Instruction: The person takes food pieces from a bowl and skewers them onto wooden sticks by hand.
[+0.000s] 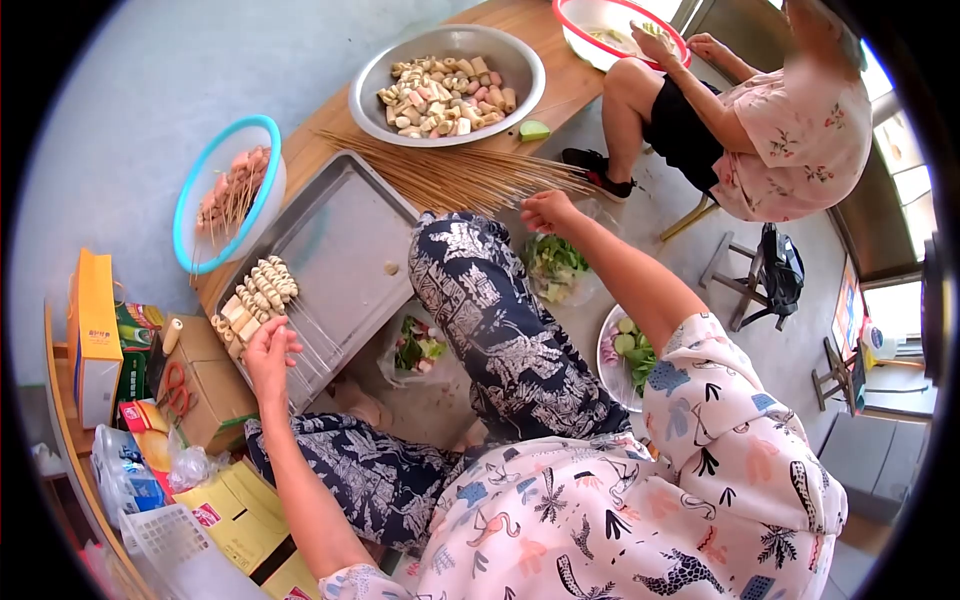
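My left hand is over the near left corner of a grey metal tray, fingers loosely bent and a little apart, with nothing visible in them. Beside it in the tray lie several loaded skewers of pale rolled food pieces, their bare sticks pointing across the tray. My right hand is closed in a pinch at the ends of a fanned bundle of bamboo skewers, seemingly on one thin stick. Behind the bundle, a big metal basin holds beige and pink short pieces.
A blue-rimmed basket of skewered meat stands left of the tray. Boxes and red scissors are at lower left. Bags of greens lie on the floor. Another person sits at right by a red-rimmed bowl.
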